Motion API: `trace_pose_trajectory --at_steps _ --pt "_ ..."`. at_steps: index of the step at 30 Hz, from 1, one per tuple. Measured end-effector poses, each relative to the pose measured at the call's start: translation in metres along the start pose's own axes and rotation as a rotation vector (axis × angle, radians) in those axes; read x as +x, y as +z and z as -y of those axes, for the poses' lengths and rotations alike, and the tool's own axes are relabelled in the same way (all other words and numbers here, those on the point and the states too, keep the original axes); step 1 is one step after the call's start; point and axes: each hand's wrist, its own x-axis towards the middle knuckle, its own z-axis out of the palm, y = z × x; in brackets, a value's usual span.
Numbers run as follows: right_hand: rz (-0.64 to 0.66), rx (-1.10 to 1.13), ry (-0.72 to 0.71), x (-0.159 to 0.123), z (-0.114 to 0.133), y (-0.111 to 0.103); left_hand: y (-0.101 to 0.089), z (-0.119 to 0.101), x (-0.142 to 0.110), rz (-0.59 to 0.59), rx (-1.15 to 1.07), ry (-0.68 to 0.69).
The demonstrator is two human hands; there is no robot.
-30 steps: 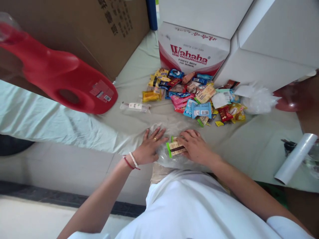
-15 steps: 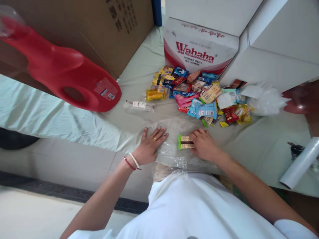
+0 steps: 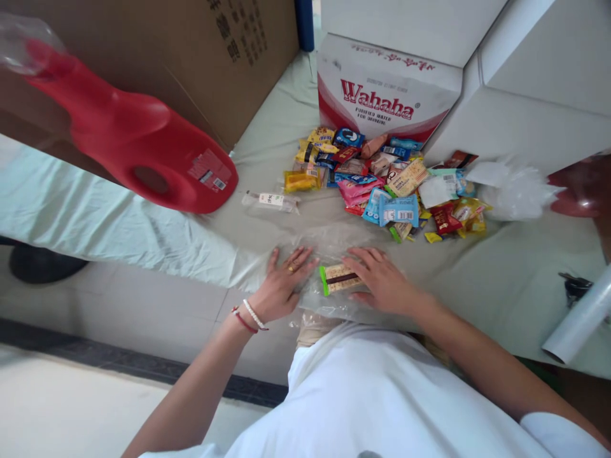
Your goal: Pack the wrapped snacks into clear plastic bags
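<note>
Pale green cloth [image 3: 214, 245] covers a work surface above a light tiled floor [image 3: 143, 289], with a large brown cardboard box [image 3: 186, 38] at the back left and smooth white boxes [image 3: 539, 70] at the back right. At the near edge, close to the person's white-shirted body, a thin sheet of clear crinkled plastic [image 3: 310, 294] lies on the cloth. Between the hands is a small oblong snack bar [image 3: 334, 280], speckled beige with a dark brown band and a bright green end. Whether it lies on the plastic or under a layer of it, I cannot tell.

The hands are apart. The left hand [image 3: 280, 283] lies flat, fingers spread, probably to keep the slippery plastic from sliding. The right hand [image 3: 382, 280] covers the bar's right end, seemingly to steady it; whether it is pinching is unclear.

Just beyond, a heap of colourful wrapped snacks [image 3: 367, 181] rests before a white-and-red Wahaha carton [image 3: 382, 83], which closes off the space behind. A big red plastic jug [image 3: 114, 127] takes up room on the left. To the right are a bunched translucent plastic bag [image 3: 518, 191] and a shiny whitish roll [image 3: 580, 321], both clear of the hands.
</note>
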Motion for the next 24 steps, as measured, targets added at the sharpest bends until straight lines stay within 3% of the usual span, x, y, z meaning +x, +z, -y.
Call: trace_pose_trajectory --at_steps 2,5,9,12,17,21,24 --pt "-0.071 0.062 -0.028 -0.032 -0.004 0.004 0.002 0.002 -0.012 -0.06 -0.023 0.046" --pt "-0.051 0.054 0.022 -0.077 -0.008 0.02 0.005 0.0 -0.03 -0.093 -0.057 0.111" --pt "-0.087 0.079 0.032 -0.094 -0.011 0.032 0.013 -0.006 -0.041 -0.093 -0.089 0.131" --pt "-0.131 0.236 -0.038 -0.075 -0.018 0.014 0.022 -0.011 -0.041 -0.211 -0.127 0.085" --pt "0.006 0.481 -0.01 -0.022 -0.051 -0.019 0.033 -0.015 -0.026 -0.458 -0.271 -0.069" --pt "0.121 0.499 0.226 0.012 -0.074 -0.018 0.035 -0.021 -0.005 -0.603 -0.229 -0.396" --pt "0.25 0.202 0.409 0.025 -0.069 -0.021 0.036 -0.028 0.01 -0.622 -0.068 -0.695"
